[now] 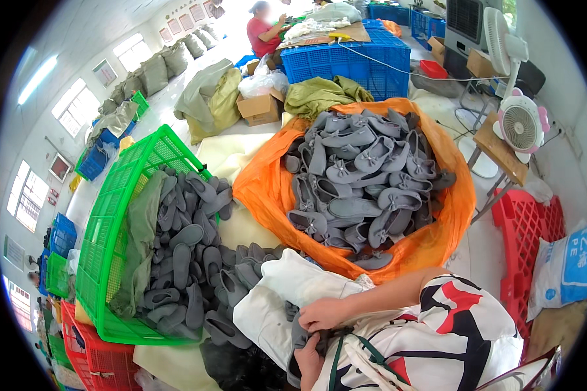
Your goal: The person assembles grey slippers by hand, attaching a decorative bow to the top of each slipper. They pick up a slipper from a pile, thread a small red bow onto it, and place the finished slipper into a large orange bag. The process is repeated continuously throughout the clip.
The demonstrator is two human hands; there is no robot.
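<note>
On my lap, over a white cloth [295,283], a grey fabric shoe [299,333] is held between both hands. My right hand [324,314] reaches in from the right, its fingers closed on the shoe's upper part. Below it, my left hand [309,360] grips the shoe's lower side, thumb pointing up. The hands hide much of the shoe. Left of my lap, a heap of grey shoes [186,249] spills from a tipped green crate [104,241]. Beyond my hands, an orange sack [460,215] stands open, full of grey shoes with small bows [361,171].
A black plastic bag [241,366] and a red crate [94,355] lie at the lower left. To the right are a red plastic pallet [518,260], a white sack [561,274] and a fan [520,124] on a stool. Another person [262,32] sits by blue crates [346,65].
</note>
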